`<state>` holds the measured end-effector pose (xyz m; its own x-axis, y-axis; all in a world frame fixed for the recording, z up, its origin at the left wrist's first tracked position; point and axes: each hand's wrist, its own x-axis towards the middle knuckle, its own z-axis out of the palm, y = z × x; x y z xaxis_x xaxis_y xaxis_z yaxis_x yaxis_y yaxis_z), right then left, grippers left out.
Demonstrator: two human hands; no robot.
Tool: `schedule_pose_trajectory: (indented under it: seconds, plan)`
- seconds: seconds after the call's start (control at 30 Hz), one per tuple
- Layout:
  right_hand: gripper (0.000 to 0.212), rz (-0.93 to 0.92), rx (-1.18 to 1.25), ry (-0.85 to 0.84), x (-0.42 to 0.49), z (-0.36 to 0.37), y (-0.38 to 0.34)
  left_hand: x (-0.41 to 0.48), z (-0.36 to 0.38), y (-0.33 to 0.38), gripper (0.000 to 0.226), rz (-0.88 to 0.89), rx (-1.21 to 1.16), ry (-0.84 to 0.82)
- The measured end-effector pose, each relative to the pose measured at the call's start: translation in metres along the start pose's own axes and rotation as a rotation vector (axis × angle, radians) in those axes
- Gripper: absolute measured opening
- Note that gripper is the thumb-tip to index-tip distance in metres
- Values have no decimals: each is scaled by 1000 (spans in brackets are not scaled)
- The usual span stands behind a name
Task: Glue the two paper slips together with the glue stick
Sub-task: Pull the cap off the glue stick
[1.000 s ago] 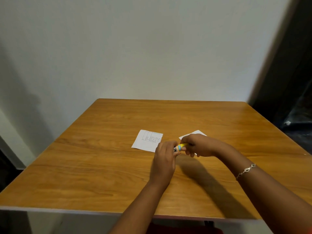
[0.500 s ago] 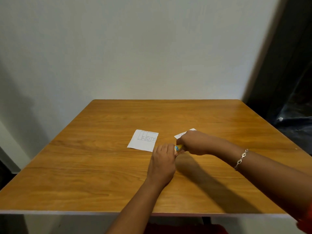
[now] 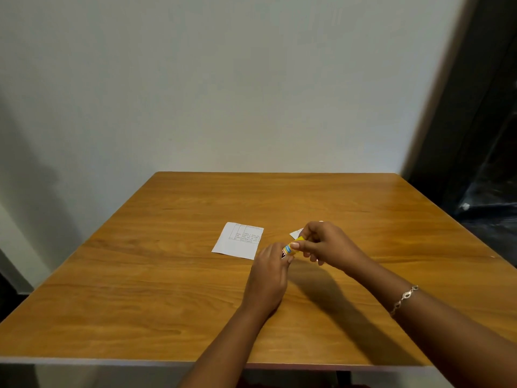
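- The glue stick point(image 3: 292, 247) is sitting between both hands above the wooden table point(image 3: 167, 289), near its middle; its yellow body is showing a blue band and dark lettering too blurred to read.
- Its long axis is running diagonally, the lower end pointing toward the person's left, the upper end tilting away to the right.
- The left hand point(image 3: 268, 278) is gripping the lower end, fingers curled around it.
- The right hand point(image 3: 326, 245) is pinching the upper end, a bracelet point(image 3: 404, 299) showing on that wrist.
- A printed paper slip point(image 3: 239, 240) is lying flat just left of the hands, its table of small text illegible.
- A second slip point(image 3: 296, 233) is peeking out behind the right hand, mostly hidden.
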<state>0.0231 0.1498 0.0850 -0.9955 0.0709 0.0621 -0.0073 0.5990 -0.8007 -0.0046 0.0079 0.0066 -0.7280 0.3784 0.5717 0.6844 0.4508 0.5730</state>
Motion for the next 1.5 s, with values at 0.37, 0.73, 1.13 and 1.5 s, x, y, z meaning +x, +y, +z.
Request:
schedule_pose_trajectory:
  seconds: [0.37, 0.73, 1.13, 1.5]
  plan:
    - [14, -320, -206, 26, -8, 0, -1, 1, -6, 3, 33, -114, -321, -82]
    - [12, -85, 449, 174, -3, 30, 11, 2, -6, 3, 34, -94, -317, -31]
    - [36, -107, 675, 253, -8, 46, 8, 2, -9, 4, 31, -122, -429, -34]
    - [17, -147, 816, 313, -8, 55, 6, 2, -8, -1, 21, -182, -434, 11]
